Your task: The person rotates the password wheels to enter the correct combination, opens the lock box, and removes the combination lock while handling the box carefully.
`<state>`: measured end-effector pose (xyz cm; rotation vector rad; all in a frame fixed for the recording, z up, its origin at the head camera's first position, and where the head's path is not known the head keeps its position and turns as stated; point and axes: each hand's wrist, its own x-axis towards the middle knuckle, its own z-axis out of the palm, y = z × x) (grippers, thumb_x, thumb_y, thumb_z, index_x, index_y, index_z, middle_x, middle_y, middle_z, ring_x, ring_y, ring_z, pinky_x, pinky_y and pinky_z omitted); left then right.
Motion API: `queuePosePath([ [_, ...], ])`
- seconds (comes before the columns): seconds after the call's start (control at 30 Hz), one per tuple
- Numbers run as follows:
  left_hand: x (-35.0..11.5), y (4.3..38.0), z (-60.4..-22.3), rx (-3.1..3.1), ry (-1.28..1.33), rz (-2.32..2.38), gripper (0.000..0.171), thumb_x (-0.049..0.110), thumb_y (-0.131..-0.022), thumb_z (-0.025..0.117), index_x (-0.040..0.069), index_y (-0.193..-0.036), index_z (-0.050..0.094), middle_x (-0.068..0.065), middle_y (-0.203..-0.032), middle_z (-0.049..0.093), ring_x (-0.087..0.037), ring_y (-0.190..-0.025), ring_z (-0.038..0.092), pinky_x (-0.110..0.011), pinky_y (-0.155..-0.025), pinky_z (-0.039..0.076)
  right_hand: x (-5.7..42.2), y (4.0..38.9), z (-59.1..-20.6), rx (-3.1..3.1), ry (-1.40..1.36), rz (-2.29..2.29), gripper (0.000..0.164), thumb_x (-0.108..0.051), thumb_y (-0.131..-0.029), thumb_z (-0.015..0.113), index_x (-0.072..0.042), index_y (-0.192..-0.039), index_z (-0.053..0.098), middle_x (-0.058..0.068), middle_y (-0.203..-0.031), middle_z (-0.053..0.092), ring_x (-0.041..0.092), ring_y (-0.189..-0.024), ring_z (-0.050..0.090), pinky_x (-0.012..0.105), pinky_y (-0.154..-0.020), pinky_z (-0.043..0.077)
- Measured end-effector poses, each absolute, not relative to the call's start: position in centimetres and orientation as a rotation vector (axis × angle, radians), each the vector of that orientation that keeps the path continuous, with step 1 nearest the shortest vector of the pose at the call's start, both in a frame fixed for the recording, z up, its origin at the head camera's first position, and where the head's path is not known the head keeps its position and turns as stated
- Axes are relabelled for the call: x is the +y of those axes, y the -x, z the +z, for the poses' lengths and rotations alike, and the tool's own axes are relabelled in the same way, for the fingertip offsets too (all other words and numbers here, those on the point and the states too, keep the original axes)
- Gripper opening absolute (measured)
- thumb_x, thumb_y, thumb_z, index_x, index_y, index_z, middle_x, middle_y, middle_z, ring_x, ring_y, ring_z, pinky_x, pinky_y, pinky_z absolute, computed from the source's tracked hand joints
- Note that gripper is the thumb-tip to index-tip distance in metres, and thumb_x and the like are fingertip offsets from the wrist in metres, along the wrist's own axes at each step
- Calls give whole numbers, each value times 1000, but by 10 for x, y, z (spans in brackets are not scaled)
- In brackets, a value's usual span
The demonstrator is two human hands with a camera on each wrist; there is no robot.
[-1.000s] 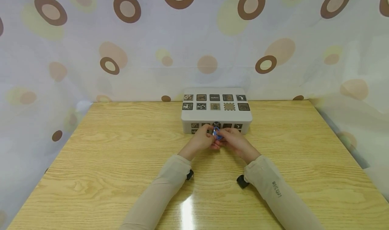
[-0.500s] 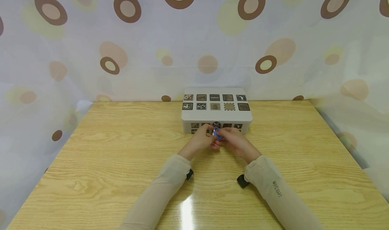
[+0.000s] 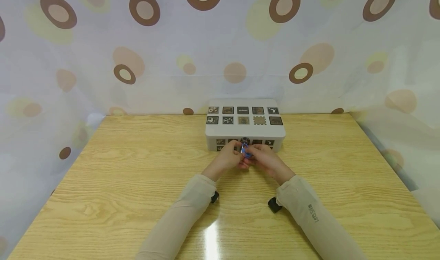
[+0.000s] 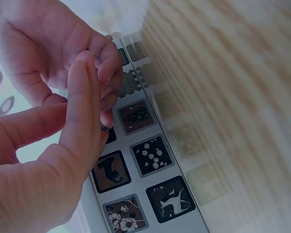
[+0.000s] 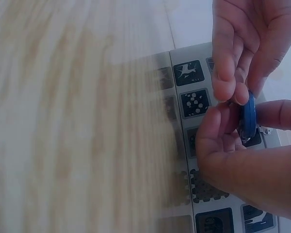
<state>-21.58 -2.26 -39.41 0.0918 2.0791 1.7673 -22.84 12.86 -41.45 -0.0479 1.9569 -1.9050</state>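
At the left, the wood-grained table [image 3: 120, 157] ran back to a pale cloth [image 3: 206, 42] printed with brown and cream ovals. A light sleeve [image 3: 182, 214] came in from that side, a small black device [image 3: 214, 197] at its wrist. The left hand [image 3: 225, 156] was nearly closed, its fingers fairly straight and its thumb meeting them on one end of a small blue object [image 5: 249, 116].

That object was between the two hands, just in front of the white box [image 3: 245, 131] and right below its metal clasp [image 3: 245, 140]; I couldn't tell whether the two were hooked together. From the head it looked like a small loop, a little longer from the box toward the person and leaning slightly right. From the right wrist it showed edge-on, flat and thin, its long side roughly following the box's length. Which end was its front I couldn't tell.

The box's long axis lay left to right, its clasp side facing the person, its lid down and picture tiles on top and front. The right hand [image 3: 269, 161] had the object pinched between thumb and curled fingers. Beyond it came another sleeve [image 3: 319, 218] with dark lettering.
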Motion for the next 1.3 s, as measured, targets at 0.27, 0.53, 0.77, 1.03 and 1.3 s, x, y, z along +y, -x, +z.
queuePosePath([
  [0.27, -22, 216, -394, 2067, -92, 1778, 43, -11, -95, 46, -8, -137, 34, -28, -88, 65, -40, -81, 69, -41, -76, 60, 133, 228, -411, 1889, 63, -1925, 35, -9, -100, 44, 21, -118, 47, 4, -87, 60, 7, -75, 62, 17, -73, 55],
  [0.53, -23, 216, -394, 2025, -63, 1812, 42, -11, -95, 45, -7, -136, 35, -26, -86, 65, -39, -79, 69, -42, -77, 59, 140, 232, -411, 1903, 139, -1883, 37, -8, -98, 45, 24, -117, 47, 4, -88, 63, 8, -78, 63, 21, -77, 56],
  [0.77, -23, 215, -396, 2001, -57, 1840, 42, -12, -95, 45, -8, -135, 35, -21, -80, 64, -29, -69, 68, -42, -77, 59, 140, 230, -412, 1945, 146, -1849, 40, -9, -98, 44, 25, -119, 45, 6, -92, 61, 8, -80, 61, 21, -79, 55],
  [1.03, -24, 214, -397, 2017, -63, 1830, 42, -11, -95, 46, -7, -135, 35, -20, -79, 64, -30, -70, 69, -39, -73, 60, 137, 229, -412, 1978, 138, -1861, 39, -7, -98, 43, 26, -118, 45, 5, -90, 61, 7, -78, 60, 19, -76, 55],
  [1.3, -23, 215, -399, 2028, -78, 1834, 42, -11, -95, 46, -8, -135, 35, -25, -83, 65, -37, -77, 69, -40, -74, 60, 136, 229, -412, 2009, 132, -1856, 38, -8, -97, 45, 24, -117, 48, 6, -92, 61, 8, -78, 60, 21, -76, 56],
])
